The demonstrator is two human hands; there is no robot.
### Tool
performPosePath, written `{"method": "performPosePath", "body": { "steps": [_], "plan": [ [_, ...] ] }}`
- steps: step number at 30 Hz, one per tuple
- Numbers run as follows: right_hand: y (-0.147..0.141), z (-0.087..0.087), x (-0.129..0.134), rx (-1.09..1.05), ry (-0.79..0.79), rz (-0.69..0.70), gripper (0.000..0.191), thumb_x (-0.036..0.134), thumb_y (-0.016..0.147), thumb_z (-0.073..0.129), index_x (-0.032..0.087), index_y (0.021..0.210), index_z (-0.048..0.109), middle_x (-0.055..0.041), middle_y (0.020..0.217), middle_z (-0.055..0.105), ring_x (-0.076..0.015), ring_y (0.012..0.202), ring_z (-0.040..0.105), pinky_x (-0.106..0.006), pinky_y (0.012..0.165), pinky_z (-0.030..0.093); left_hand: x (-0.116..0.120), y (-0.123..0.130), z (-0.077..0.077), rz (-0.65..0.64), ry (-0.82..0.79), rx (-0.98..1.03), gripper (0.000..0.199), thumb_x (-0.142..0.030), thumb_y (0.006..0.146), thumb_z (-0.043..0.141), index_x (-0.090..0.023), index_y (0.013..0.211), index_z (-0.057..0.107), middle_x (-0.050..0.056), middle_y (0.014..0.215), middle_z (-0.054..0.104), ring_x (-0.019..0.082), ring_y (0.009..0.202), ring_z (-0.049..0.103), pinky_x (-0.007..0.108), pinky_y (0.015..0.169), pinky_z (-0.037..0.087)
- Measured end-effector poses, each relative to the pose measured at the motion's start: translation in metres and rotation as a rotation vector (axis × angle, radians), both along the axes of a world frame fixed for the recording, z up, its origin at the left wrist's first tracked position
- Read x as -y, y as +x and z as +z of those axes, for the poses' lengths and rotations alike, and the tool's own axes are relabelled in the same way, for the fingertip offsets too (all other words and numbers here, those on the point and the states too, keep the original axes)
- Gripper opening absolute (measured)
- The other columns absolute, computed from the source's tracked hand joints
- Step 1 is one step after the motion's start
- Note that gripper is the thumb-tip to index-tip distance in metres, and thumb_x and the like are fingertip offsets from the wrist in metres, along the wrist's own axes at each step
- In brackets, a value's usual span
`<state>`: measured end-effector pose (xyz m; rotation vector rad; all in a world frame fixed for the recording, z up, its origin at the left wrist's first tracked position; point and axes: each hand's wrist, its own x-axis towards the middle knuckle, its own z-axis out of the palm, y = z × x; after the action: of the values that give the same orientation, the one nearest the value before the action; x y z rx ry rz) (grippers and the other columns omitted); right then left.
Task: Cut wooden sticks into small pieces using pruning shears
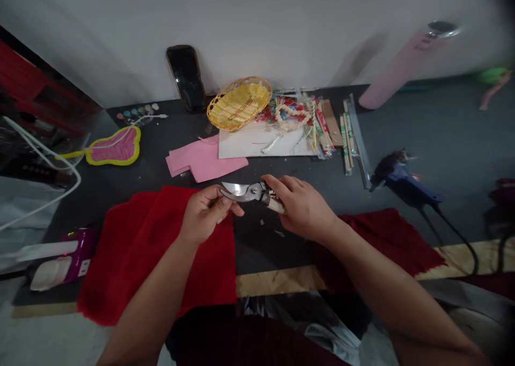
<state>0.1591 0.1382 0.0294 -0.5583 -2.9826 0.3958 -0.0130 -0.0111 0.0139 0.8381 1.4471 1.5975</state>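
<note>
The right hand point(301, 207) is clamped around the handles of the pruning shears point(247, 192), while the left hand point(207, 213) closes on them just below the blades.

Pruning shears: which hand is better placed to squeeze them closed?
Likely the right hand: it wraps the handles of the pruning shears, while the left hand sits at the blades.
</note>
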Motion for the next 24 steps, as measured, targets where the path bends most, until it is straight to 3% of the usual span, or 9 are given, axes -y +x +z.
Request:
{"method": "performPosePath", "body": {
  "steps": [8, 14, 24],
  "plan": [
    [0.0002, -0.0033, -0.0028, -0.026, 0.073, -0.023, 0.072, 0.016, 0.073, 0.049, 0.018, 0.142, 0.028, -0.0123, 0.120, 0.053, -0.0268, 0.104, 0.048, -0.038, 0.084, 0.038, -0.0033, 0.0041, 0.0027, 0.130, 0.021, -0.165, 0.011, -0.025, 0.076, 0.069, -0.016, 0.075, 0.062, 0.003, 0.072, 0.072, 0.007, 0.050, 0.050, 0.020, 0.048, 0.040],
    [0.0004, -0.0018, -0.0022, -0.011, 0.072, 0.006, 0.073, 0.017, 0.076, 0.049, 0.017, 0.145, 0.023, -0.0126, 0.122, 0.052, -0.0279, 0.106, 0.047, -0.039, 0.085, 0.038, -0.0006, 0.0042, 0.0050, 0.083, -0.001, -0.125, 0.013, -0.026, 0.080, 0.066, -0.016, 0.073, 0.062, 0.004, 0.070, 0.072, 0.006, 0.043, 0.042, 0.021, 0.042, 0.034],
    [-0.0018, -0.0053, 0.0024, 0.006, 0.000, -0.001, 0.062, 0.018, 0.078, 0.047, 0.017, 0.138, 0.033, -0.0124, 0.110, 0.056, -0.0247, 0.096, 0.052, -0.036, 0.081, 0.040, -0.0018, 0.0008, -0.0007, 0.093, -0.016, -0.034, 0.016, -0.031, 0.078, 0.068, -0.016, 0.074, 0.062, 0.006, 0.070, 0.073, 0.006, 0.040, 0.037, 0.022, 0.040, 0.029]
  ]
}}
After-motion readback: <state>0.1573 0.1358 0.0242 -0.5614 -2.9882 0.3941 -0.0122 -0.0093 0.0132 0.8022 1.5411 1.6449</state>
